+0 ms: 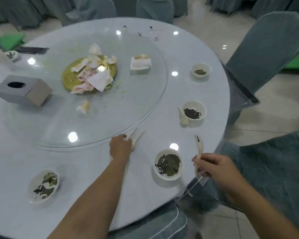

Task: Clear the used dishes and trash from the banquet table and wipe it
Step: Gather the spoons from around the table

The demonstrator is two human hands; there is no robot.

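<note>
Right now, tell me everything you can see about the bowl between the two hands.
The bowl is small, round and white, looks like glazed ceramic, and stands upright on the white table near its front edge. Inside lie wet dark green leaves spread across the bottom. It sits between the left hand and the right hand; neither hand touches it.

white bowls [167, 164], gold plate [71, 78]
</note>
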